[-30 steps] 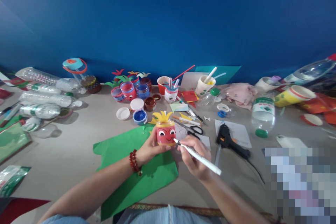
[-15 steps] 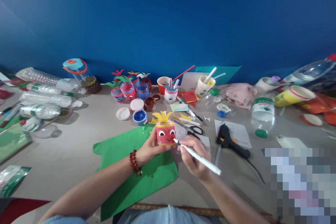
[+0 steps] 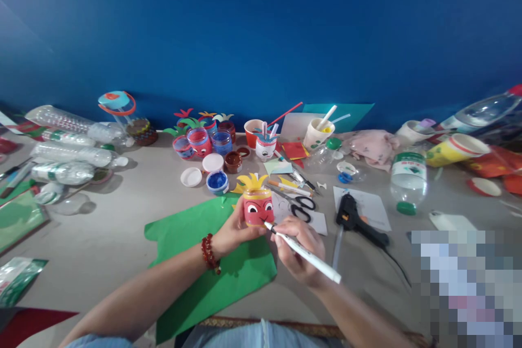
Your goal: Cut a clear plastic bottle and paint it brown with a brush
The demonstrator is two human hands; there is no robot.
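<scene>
My left hand [image 3: 235, 228] is closed around the side and base of a small red jar [image 3: 256, 207], upright, with a yellow paper crown at its rim and a drawn face with two eyes. In my right hand [image 3: 299, 250] is a white marker [image 3: 312, 258], gripped like a pen, its dark tip at the jar's lower front by the mouth line. Below the jar lies a sheet of green paper [image 3: 212, 266], partly under my left forearm. Just behind my right hand are black-handled scissors [image 3: 302, 209] on white paper.
A black glue gun [image 3: 359, 220] with a cord lies to the right. Open blue paint [image 3: 217, 181] and brown paint [image 3: 234, 161] stand behind the jar, near several decorated jars [image 3: 199, 141]. Plastic bottles [image 3: 73, 155] lie left; another bottle [image 3: 409, 179] stands upside down right. A blue wall rises behind.
The marker tip has shifted left and slightly down along the jar's mouth, my right hand moving with it. The jar has turned or shifted slightly right in my left hand.
</scene>
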